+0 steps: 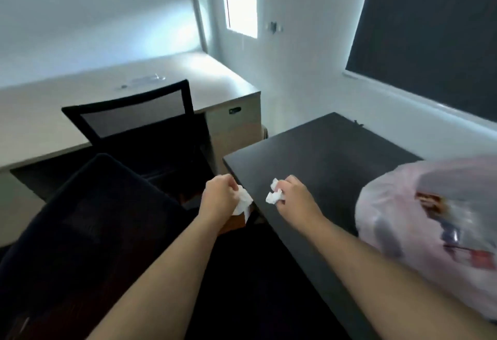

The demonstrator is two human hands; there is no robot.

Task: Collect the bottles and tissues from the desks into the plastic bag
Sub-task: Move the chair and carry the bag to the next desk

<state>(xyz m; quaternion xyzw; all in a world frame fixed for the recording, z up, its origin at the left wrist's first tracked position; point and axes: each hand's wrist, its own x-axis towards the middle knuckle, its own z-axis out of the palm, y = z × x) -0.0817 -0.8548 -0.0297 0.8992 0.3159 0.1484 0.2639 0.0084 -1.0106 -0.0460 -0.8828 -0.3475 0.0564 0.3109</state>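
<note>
My left hand [219, 195] is closed around a crumpled white tissue [243, 201], held just off the near left corner of the black desk [322, 156]. My right hand [291, 194] grips a second crumpled white tissue [274, 194] above that desk's front edge. A translucent pinkish plastic bag [430, 216] rests on the black desk at the right, bulging, with coloured items showing through its wall. On the far beige desk [201, 84] lies what looks like a clear plastic bottle [144, 80] on its side, blurred.
Two black office chairs stand to the left: a mesh-backed one [134, 113] pushed to the beige desk and a nearer one [94, 205] beside my left arm. A drawer unit [236, 127] sits under the beige desk's right end. A dark window blind [430, 30] lines the right wall.
</note>
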